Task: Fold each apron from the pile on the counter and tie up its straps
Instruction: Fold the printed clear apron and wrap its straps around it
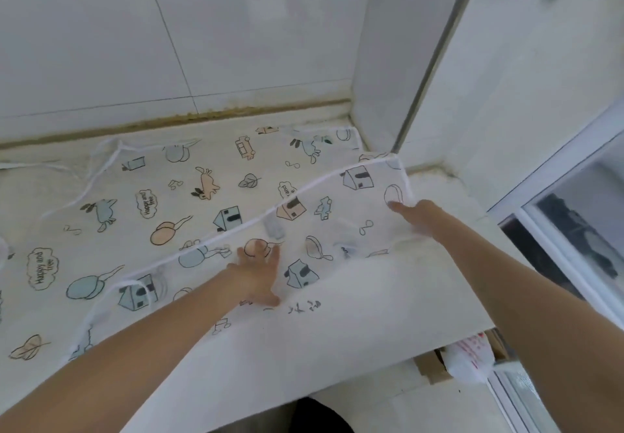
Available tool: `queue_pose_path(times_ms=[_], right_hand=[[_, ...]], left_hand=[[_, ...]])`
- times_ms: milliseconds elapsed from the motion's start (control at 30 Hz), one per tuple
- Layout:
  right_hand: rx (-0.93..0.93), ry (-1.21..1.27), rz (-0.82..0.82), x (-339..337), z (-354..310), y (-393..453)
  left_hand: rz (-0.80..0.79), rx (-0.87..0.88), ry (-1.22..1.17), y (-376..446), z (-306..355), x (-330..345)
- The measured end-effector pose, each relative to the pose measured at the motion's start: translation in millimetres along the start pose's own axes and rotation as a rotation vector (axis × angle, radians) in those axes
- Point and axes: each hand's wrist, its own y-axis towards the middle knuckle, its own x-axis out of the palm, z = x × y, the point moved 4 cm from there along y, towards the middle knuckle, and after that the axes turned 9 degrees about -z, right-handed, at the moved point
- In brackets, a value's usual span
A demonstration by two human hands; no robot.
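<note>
On the far left I see the white straps [101, 162] lying loose by the back edge, not yet tied. The apron [135, 216] is spread flat across the tabletop [422, 297], printed side up, its near part turned over toward the middle. I judge this the first fold. My left hand [256, 270] presses the flap with fingers spread; my right hand [418, 219] holds the flap's far corner, though blur hides how its fingers lie. Next I'd flatten the crease, then fold again. White tiles [101, 44] rise behind, and a glass-fronted frame [574, 230] stands at right.
</note>
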Motion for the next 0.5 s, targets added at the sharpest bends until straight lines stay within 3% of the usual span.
queue_pose_path(times_ms=[100, 200, 333, 500], right_hand=[[-0.235, 0.208, 0.159, -5.1, -15.1, -12.4], [-0.446, 0.147, 0.373, -38.6, -54.8, -31.2], [-0.357, -0.163, 0.543, -90.6, -47.9, -34.3], [-0.130, -0.652, 0.378, -54.1, 8.0, -17.6]], left_hand=[[0.014, -0.041, 0.032, 0.8, 5.0, 5.1], [0.077, -0.105, 0.191, -3.0, 2.9, 15.6], [0.103, -0.046, 0.317, -15.9, -2.3, 12.9], [-0.019, 0.238, 0.268, -24.9, 10.7, 5.4]])
